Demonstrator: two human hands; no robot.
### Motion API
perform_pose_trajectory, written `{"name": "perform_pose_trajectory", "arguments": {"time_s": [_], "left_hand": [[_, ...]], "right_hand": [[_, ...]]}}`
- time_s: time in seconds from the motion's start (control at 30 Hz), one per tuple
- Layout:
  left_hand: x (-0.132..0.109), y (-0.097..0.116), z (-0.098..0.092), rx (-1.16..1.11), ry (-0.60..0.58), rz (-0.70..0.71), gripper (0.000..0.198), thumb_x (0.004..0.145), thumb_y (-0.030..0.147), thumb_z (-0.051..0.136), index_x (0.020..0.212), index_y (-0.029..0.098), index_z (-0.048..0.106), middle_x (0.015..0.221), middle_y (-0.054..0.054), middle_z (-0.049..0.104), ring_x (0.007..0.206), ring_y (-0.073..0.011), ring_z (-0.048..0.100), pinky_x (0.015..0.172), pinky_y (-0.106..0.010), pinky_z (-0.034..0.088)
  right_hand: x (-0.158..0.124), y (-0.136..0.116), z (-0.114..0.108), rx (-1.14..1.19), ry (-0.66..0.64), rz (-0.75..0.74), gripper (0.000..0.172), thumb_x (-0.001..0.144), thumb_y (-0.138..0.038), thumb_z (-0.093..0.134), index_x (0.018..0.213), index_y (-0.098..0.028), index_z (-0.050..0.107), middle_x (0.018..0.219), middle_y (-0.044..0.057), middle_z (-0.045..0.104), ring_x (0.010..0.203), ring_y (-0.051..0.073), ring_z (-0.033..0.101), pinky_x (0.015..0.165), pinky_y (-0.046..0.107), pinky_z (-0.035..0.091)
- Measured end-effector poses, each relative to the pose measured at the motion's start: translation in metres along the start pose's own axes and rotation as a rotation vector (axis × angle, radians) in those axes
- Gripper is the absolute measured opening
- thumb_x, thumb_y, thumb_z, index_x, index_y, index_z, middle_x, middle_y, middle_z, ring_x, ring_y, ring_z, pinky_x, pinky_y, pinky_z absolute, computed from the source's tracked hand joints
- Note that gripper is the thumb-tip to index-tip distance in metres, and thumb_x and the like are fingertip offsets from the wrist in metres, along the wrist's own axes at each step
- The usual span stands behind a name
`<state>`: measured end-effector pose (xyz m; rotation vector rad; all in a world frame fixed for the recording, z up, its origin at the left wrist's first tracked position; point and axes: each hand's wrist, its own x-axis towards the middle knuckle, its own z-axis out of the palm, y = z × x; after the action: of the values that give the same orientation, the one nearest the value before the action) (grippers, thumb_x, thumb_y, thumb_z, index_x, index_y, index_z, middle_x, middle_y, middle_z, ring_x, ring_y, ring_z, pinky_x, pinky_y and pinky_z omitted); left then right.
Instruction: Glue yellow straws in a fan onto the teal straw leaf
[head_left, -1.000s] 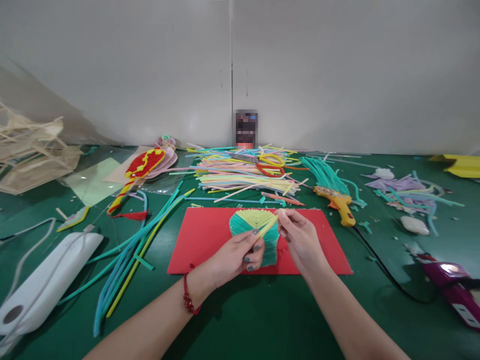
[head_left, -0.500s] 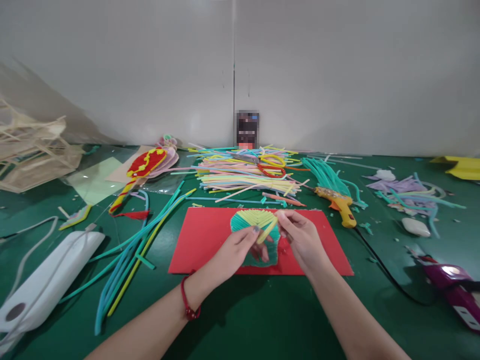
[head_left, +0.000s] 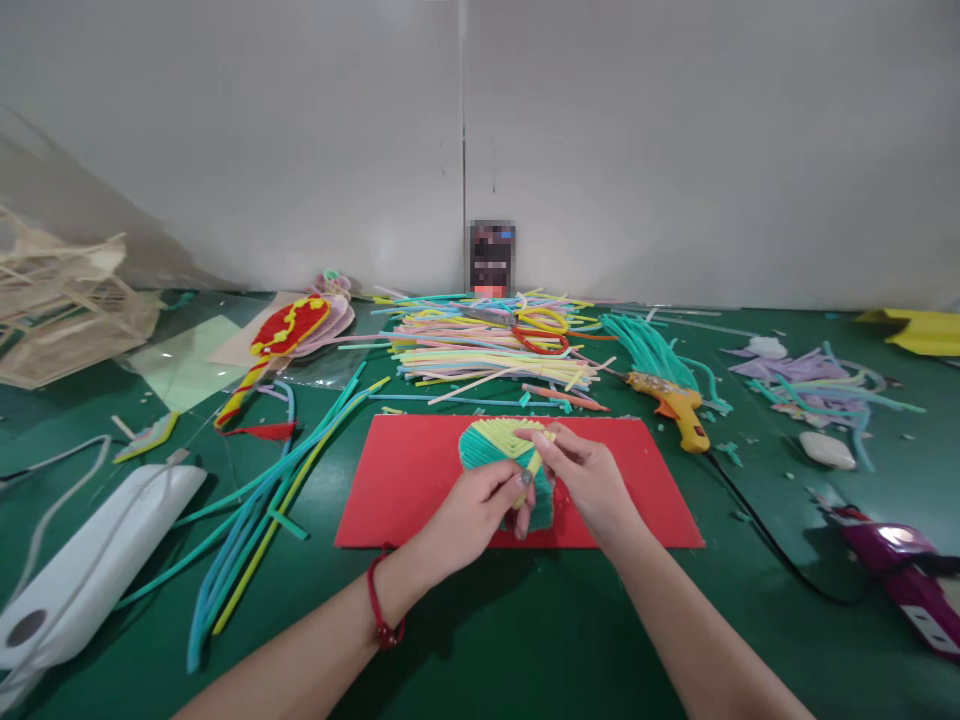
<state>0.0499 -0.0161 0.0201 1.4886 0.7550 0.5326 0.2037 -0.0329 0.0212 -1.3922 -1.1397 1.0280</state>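
A rounded panel (head_left: 481,452) of teal and yellow pipe cleaners, laid in slanting rows, is over the red board (head_left: 405,485). Across its right part slants a yellow pipe cleaner (head_left: 535,463). My left hand (head_left: 476,510), with a red cord bracelet at the wrist, pinches the lower end of this yellow pipe cleaner between thumb and fingers. Its other fingers curl at the panel's lower part. My right hand (head_left: 589,475) closes on the upper end of the same pipe cleaner, its index finger stretched over the yellow rows. The hands cover the panel's right side.
Behind the board lies a heap of pastel pipe cleaners (head_left: 480,360) with scissors (head_left: 541,340) on top. A yellow glue gun (head_left: 679,410) and a purple tool (head_left: 896,560) lie right. Left are loose pipe cleaners (head_left: 247,530), a red-yellow fan shape (head_left: 289,330) and a white device (head_left: 105,560).
My right hand has moved slightly left and in over the panel, its fingers now on the yellow rows. My left hand has shifted slightly right and down along the yellow pipe cleaner.
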Motion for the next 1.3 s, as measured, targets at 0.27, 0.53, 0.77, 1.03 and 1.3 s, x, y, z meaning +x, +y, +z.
{"name": "perform_pose_trajectory", "arguments": {"time_s": [0.27, 0.53, 0.77, 1.03, 1.3], "left_hand": [[-0.004, -0.002, 0.001, 0.156, 0.084, -0.004, 0.034, 0.094, 0.036, 0.036, 0.067, 0.020, 0.047, 0.058, 0.005, 0.047, 0.054, -0.0109, 0.044, 0.054, -0.023, 0.034], [-0.001, -0.003, 0.000, -0.234, 0.049, -0.059, 0.039, 0.088, 0.052, 0.043, 0.070, 0.018, 0.050, 0.052, 0.007, 0.036, 0.046, -0.0087, 0.032, 0.047, -0.023, 0.026], [-0.002, -0.004, -0.010, -0.640, -0.266, -0.236, 0.035, 0.088, 0.047, 0.049, 0.079, 0.014, 0.057, 0.046, 0.007, 0.035, 0.039, -0.0064, 0.026, 0.040, -0.022, 0.020], [-0.002, -0.001, -0.009, -0.736, -0.300, -0.185, 0.044, 0.084, 0.053, 0.056, 0.062, 0.018, 0.042, 0.046, 0.009, 0.026, 0.039, -0.0053, 0.023, 0.040, -0.021, 0.019], [-0.003, -0.002, -0.005, -0.654, -0.220, -0.184, 0.047, 0.081, 0.057, 0.058, 0.060, 0.019, 0.040, 0.046, 0.010, 0.027, 0.041, -0.0053, 0.023, 0.043, -0.021, 0.021]], "right_hand": [[-0.001, 0.003, 0.002, -0.068, -0.025, 0.035, 0.040, 0.077, -0.054, 0.058, 0.082, -0.018, 0.076, 0.051, -0.004, 0.043, 0.047, 0.009, 0.043, 0.046, 0.022, 0.036], [-0.001, 0.002, 0.002, 0.128, -0.053, 0.062, 0.042, 0.072, -0.058, 0.064, 0.066, -0.017, 0.070, 0.048, -0.002, 0.051, 0.044, 0.009, 0.045, 0.043, 0.022, 0.038], [-0.003, 0.000, 0.001, 0.346, -0.049, 0.131, 0.042, 0.069, -0.058, 0.068, 0.067, -0.017, 0.067, 0.045, -0.004, 0.048, 0.040, 0.007, 0.038, 0.040, 0.021, 0.031], [-0.003, -0.002, 0.005, 0.628, -0.116, 0.215, 0.042, 0.065, -0.059, 0.072, 0.064, -0.018, 0.062, 0.038, -0.008, 0.038, 0.039, 0.006, 0.031, 0.042, 0.021, 0.028], [-0.003, -0.002, 0.005, 0.655, -0.111, 0.217, 0.038, 0.064, -0.052, 0.076, 0.062, -0.017, 0.060, 0.039, -0.008, 0.038, 0.041, 0.005, 0.032, 0.043, 0.019, 0.028]]}}
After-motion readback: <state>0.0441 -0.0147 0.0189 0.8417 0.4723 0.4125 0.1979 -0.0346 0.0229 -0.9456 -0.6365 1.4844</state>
